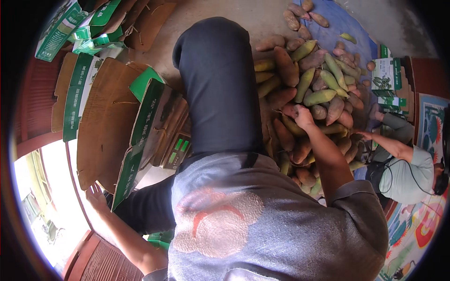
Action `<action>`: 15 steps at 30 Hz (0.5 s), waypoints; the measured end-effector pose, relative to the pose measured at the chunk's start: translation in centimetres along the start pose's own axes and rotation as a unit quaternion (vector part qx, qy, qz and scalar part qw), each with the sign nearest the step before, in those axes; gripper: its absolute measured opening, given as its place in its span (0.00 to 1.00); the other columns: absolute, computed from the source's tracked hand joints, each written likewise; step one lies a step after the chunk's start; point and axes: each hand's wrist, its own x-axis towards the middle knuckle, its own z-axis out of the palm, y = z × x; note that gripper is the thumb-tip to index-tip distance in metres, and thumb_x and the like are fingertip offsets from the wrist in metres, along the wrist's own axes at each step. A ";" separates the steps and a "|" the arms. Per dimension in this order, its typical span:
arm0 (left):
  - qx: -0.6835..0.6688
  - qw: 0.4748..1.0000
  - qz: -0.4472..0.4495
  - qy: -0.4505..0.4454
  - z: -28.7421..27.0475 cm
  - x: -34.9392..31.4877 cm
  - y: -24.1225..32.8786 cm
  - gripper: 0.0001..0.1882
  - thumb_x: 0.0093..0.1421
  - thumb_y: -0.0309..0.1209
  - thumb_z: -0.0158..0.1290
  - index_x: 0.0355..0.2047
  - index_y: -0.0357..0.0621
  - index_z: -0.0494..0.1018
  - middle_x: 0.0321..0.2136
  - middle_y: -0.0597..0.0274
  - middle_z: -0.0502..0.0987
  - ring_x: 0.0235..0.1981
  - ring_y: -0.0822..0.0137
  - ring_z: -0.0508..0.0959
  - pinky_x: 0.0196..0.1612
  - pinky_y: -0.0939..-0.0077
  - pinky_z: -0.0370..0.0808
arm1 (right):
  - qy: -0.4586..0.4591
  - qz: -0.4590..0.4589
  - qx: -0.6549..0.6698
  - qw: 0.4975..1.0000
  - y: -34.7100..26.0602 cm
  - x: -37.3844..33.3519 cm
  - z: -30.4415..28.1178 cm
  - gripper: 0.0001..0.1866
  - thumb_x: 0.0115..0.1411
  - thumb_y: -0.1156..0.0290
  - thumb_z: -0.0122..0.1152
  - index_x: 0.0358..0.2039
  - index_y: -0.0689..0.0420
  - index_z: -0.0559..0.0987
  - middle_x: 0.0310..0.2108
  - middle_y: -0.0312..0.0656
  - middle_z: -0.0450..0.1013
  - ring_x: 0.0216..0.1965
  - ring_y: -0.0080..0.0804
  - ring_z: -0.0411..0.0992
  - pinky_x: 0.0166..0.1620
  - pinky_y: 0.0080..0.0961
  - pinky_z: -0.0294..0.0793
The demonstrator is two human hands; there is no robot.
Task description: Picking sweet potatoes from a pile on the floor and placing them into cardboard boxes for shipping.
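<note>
My right hand (303, 117) reaches into a large heap of tubers (335, 110), some brownish pink and some yellow-green. Its fingers are closed on a reddish sweet potato (288, 110) at the heap's near left side. On the far left, my left hand (97, 196) has its fingers stretched out at the lower edge of an opened cardboard box (105, 126) with green and white panels. Whether those fingers touch the cardboard is hard to see. The box stands by a scale with lit green digits (178, 151); its inside is mostly hidden.
My bent knee (215, 70) rises between box and heap. More green-and-white boxes (96, 23) lie at the upper left. A blue sheet (330, 28) lies beneath part of the tubers. At the right, a co-worker (405, 171) reaches toward the heap, near stacked boxes (391, 77).
</note>
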 end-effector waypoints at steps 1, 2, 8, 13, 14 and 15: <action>0.002 1.000 -0.003 0.019 -0.5 0.1 -0.2 0.18 0.68 0.30 0.48 0.56 0.36 0.67 0.57 0.54 0.70 0.58 0.58 0.69 0.60 0.64 0.68 | 0.021 -0.053 -0.022 0.998 -1.4 0.8 0.5 0.19 0.53 0.76 0.59 0.47 0.59 0.75 0.51 0.52 0.72 0.55 0.52 0.70 0.55 0.42 0.73; 0.004 0.999 -0.003 0.041 -1.1 0.1 -0.3 0.17 0.69 0.32 0.48 0.55 0.39 0.70 0.56 0.58 0.72 0.58 0.61 0.70 0.57 0.66 0.69 | 0.017 -0.064 -0.019 0.998 -2.7 1.6 0.6 0.19 0.53 0.76 0.59 0.47 0.59 0.75 0.51 0.52 0.72 0.55 0.52 0.70 0.55 0.42 0.73; 0.323 0.927 0.161 -0.103 0.7 0.2 -3.0 0.17 0.68 0.34 0.49 0.55 0.44 0.72 0.53 0.63 0.75 0.56 0.65 0.71 0.59 0.64 0.69 | 0.049 -0.178 -0.286 0.940 -0.5 8.0 4.1 0.56 0.38 0.45 0.78 0.65 0.56 0.64 0.66 0.50 0.60 0.68 0.44 0.58 0.68 0.50 0.56; -0.029 1.000 -0.002 0.007 4.4 -4.2 0.3 0.26 0.68 0.32 0.50 0.66 0.46 0.62 0.53 0.61 0.75 0.55 0.67 0.74 0.59 0.70 0.71 | -0.173 -0.109 -0.461 0.863 -4.6 8.7 3.2 0.59 0.43 0.39 0.73 0.69 0.56 0.57 0.67 0.45 0.59 0.70 0.40 0.53 0.69 0.42 0.54; -0.022 1.000 0.009 0.017 4.4 -5.5 1.2 0.25 0.68 0.32 0.50 0.65 0.46 0.64 0.52 0.61 0.76 0.54 0.66 0.74 0.59 0.70 0.70 | -0.191 -0.113 -0.505 0.834 -5.8 8.3 3.2 0.60 0.43 0.38 0.73 0.69 0.56 0.57 0.67 0.45 0.58 0.71 0.41 0.52 0.69 0.42 0.54; -0.033 0.999 0.012 0.016 4.0 -6.5 1.9 0.24 0.67 0.31 0.49 0.64 0.46 0.66 0.52 0.61 0.77 0.53 0.67 0.75 0.59 0.70 0.70 | -0.191 -0.137 -0.508 0.829 -6.1 7.5 3.7 0.60 0.43 0.38 0.73 0.69 0.56 0.57 0.67 0.45 0.58 0.71 0.41 0.52 0.69 0.42 0.54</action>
